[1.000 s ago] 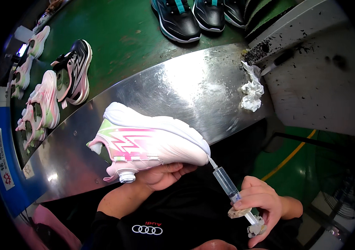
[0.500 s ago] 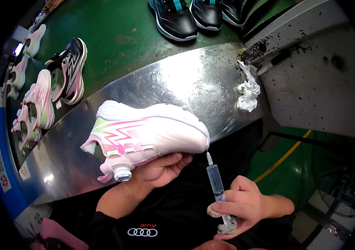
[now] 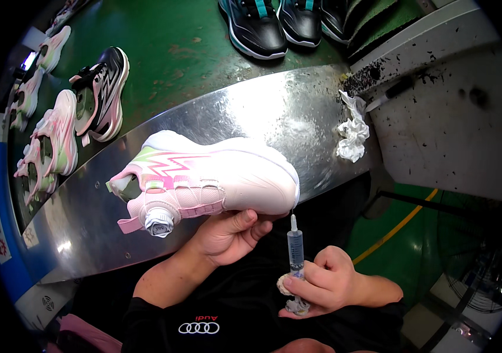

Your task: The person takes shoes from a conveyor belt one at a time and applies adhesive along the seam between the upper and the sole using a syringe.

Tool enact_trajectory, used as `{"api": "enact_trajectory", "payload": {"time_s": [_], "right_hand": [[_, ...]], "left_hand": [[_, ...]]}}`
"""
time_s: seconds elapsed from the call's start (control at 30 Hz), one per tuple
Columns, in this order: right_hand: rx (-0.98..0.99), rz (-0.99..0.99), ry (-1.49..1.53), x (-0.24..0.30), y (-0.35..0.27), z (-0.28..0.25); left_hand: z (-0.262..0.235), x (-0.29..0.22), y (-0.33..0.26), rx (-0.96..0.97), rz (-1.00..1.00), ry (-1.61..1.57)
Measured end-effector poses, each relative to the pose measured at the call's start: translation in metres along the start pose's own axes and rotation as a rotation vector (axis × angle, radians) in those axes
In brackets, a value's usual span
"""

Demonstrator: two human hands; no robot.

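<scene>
A pink and white sneaker (image 3: 245, 170) with a dial lace closure lies on its side in the air, its toe to the right. My left hand (image 3: 230, 235) grips it from below near the toe; part of that grip is hidden behind the shoe. In my right hand (image 3: 324, 282) is a clear syringe (image 3: 295, 250), held upright with its thin tip at the edge of the sole by the toe. Fingers wrap round the barrel's lower end, where whitish wrapping covers a fingertip and the plunger end. Clear liquid seems to fill the barrel.
A shiny metal ledge (image 3: 204, 120) runs along the green belt (image 3: 162, 70). Pink sneakers (image 3: 59, 132) and a black-pink one (image 3: 105, 97) stand at left, black shoes (image 3: 257, 29) at the back. Crumpled white tissue (image 3: 354, 132) and a dark-handled tool (image 3: 395, 88) lie by the grey panel (image 3: 463, 117).
My left hand has rolled the sneaker, so more of its upper and dial shows. My right hand has moved slightly left and up, bringing the syringe more upright, its tip still by the toe.
</scene>
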State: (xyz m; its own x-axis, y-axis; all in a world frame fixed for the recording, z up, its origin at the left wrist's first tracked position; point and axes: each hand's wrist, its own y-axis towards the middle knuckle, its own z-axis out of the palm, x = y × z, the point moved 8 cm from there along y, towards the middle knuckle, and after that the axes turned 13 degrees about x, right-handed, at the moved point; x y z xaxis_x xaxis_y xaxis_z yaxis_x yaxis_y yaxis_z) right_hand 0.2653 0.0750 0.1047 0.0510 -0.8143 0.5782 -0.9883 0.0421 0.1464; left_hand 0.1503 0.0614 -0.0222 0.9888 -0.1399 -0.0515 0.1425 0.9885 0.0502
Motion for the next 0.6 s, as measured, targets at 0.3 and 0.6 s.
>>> {"api": "enact_trajectory", "payload": {"time_s": [0.3, 0.6], "right_hand": [[0.012, -0.006, -0.072, -0.0010, 0.0005, 0.0039], [-0.127, -0.111, -0.044, 0.0047, -0.0081, 0.0004]], "left_hand": [[0.0016, 0.0002, 0.0025, 0.005, 0.012, -0.014], [0.0038, -0.0020, -0.0054, 0.048, 0.006, -0.014]]}}
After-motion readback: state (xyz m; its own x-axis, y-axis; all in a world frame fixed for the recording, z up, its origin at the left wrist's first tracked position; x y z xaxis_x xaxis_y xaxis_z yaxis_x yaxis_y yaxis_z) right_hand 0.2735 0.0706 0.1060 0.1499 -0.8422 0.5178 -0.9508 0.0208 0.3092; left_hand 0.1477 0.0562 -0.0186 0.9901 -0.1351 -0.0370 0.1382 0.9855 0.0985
